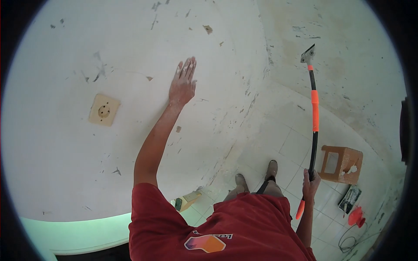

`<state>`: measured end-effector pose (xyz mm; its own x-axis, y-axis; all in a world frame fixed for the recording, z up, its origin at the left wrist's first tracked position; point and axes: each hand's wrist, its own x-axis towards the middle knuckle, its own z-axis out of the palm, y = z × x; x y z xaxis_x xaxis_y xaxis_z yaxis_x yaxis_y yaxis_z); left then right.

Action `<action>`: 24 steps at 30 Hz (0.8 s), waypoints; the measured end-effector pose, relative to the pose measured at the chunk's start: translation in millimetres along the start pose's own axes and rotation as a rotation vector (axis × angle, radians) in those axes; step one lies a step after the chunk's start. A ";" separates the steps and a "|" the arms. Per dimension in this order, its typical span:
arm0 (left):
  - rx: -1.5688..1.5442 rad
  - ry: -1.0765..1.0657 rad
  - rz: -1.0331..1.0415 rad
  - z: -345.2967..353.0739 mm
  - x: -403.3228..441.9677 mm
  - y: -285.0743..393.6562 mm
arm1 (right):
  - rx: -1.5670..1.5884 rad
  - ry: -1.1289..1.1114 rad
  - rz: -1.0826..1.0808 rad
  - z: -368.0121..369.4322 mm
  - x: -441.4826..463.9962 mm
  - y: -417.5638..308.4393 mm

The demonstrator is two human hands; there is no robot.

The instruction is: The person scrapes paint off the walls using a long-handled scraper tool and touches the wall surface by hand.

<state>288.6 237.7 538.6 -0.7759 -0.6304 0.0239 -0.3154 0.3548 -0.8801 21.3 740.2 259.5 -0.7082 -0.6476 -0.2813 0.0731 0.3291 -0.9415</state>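
Note:
My left hand (183, 85) lies flat against the white wall (217, 56), fingers stretched out and dusted with white. It holds nothing. Low on my right side, my right hand (310, 185) is wrapped round the black lower handle of a long-handled scraper (315, 111). The tool has orange grips and points upward; its metal blade head (308, 55) is near the wall at the upper right, and I cannot tell whether it touches. Left of my left hand, a beige wall socket (104, 109) is set in the wall. Dark scrapes and chipped patches mark the surface around it.
A brown stool (343, 164) with white smears stands on the tiled floor (278, 145) at right. Beside it are a dark tray (349, 199), a red object (356, 216) and a loose cable (348, 243). A yellowish box (190, 200) sits by the wall's foot.

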 end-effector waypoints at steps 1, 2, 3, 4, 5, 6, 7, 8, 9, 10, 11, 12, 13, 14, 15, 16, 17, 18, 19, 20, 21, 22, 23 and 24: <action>0.005 0.029 -0.009 -4.2 -2.2 -5.8 | -0.012 0.006 -0.024 5.8 -2.1 -0.4; 0.008 0.056 -0.014 -3.7 -6.0 -7.2 | -0.016 0.004 -0.027 12.1 -4.6 0.5; 0.003 0.052 -0.013 -0.3 -11.6 -5.4 | -0.003 -0.002 -0.027 21.9 -9.2 -6.4; 0.046 0.034 0.011 3.9 -17.6 -0.8 | 0.010 -0.006 -0.022 31.7 -15.7 -11.8; 0.087 0.017 0.038 8.7 -23.7 5.3 | 0.041 -0.005 -0.008 42.8 -21.6 -12.5; 0.078 0.017 0.047 18.3 -28.8 16.4 | 0.033 -0.001 0.002 48.8 -26.5 -15.7; 0.141 -0.004 0.121 35.4 -36.4 30.5 | 0.054 -0.022 0.038 57.2 -35.8 -19.5; 0.203 -0.023 0.196 51.5 -44.9 46.1 | 0.074 -0.042 0.077 64.5 -46.0 -22.8; 0.190 -0.039 0.251 66.3 -53.1 62.0 | 0.059 -0.029 0.088 70.9 -56.4 -30.4; 0.178 -0.031 0.268 82.1 -63.4 77.8 | 0.052 -0.015 0.103 73.9 -68.0 -21.6; 0.153 -0.084 0.328 97.1 -73.4 94.8 | 0.034 -0.016 0.057 78.4 -77.1 -11.0; 0.131 -0.135 0.387 112.0 -82.1 111.3 | 0.017 -0.015 0.009 81.0 -86.6 -2.8; 0.122 -0.123 0.396 127.6 -90.0 129.9 | -0.016 -0.003 0.023 81.2 -97.0 0.8; 0.144 -0.162 0.446 143.5 -101.8 147.3 | -0.022 0.010 0.036 83.4 -111.3 4.1; 0.165 -0.201 0.494 156.8 -113.7 163.3 | -0.027 0.014 0.070 85.0 -125.5 8.1; 0.157 -0.191 0.504 166.5 -123.6 176.4 | -0.031 0.018 0.102 85.6 -138.8 12.7; 0.165 -0.245 0.564 176.2 -132.8 188.2 | -0.037 0.020 0.123 85.5 -152.2 17.0; 0.176 -0.298 0.624 185.4 -142.1 199.3 | -0.041 0.032 0.133 86.5 -165.0 22.0; 0.171 -0.290 0.635 195.4 -153.1 210.1 | -0.052 0.055 0.147 87.6 -177.5 27.8; 0.191 -0.299 0.675 204.9 -166.1 218.8 | -0.061 0.075 0.162 88.4 -190.4 33.3; 0.211 -0.308 0.713 215.1 -178.2 227.4 | -0.062 0.083 0.170 89.6 -201.6 36.4; 0.210 -0.303 0.723 227.2 -192.5 236.4 | -0.043 0.101 0.209 90.8 -213.2 39.6; 0.216 -0.307 0.746 239.5 -208.3 244.3 | -0.024 0.117 0.247 92.8 -223.9 42.9; 0.222 -0.313 0.767 246.4 -224.4 249.9 | -0.025 0.117 0.254 94.0 -233.7 45.5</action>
<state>518.5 297.7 196.5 -0.5337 -0.4449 -0.7192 0.3747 0.6380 -0.6727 256.2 841.9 264.9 -0.7457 -0.4588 -0.4832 0.2428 0.4883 -0.8382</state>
